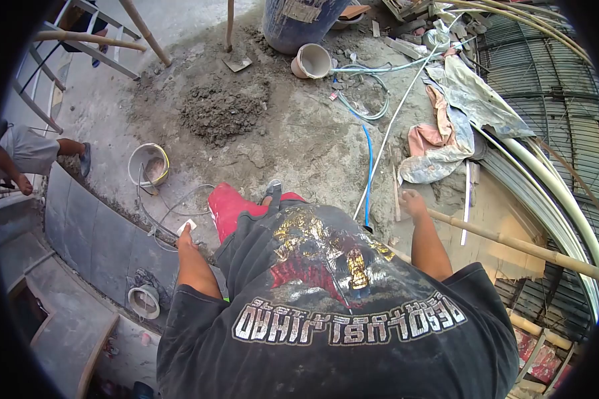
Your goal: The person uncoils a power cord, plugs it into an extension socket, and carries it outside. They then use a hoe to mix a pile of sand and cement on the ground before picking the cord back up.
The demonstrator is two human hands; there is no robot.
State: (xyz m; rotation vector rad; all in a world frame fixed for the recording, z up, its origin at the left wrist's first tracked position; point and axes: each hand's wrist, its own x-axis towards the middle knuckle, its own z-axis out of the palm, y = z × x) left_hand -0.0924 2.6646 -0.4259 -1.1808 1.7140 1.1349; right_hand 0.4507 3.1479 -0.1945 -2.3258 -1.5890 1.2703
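My left hand (pixel 188 234) hangs by my left side, its fingers closed on a small white piece (pixel 186 227) whose kind I cannot make out. Near it, a thin grey cable or hose (pixel 173 211) loops over the ground beside a bucket (pixel 149 164) with some grey material inside. My right hand (pixel 414 203) is out to my right with loosely bent fingers and nothing visible in them. Close to its fingertips stands a thin wooden strip (pixel 397 193). A bamboo pole (pixel 512 245) runs off to the right from beside my right wrist.
Ahead lie a mound of wet mortar (pixel 223 113), a hoe blade (pixel 237 63), a large blue drum (pixel 296 23) and a small bucket (pixel 311 61). Hoses (pixel 370 173), dirty sacks (pixel 439 149) and bent pipes (pixel 546 173) are at right. Another person (pixel 30 149) and a ladder (pixel 106 46) are left.
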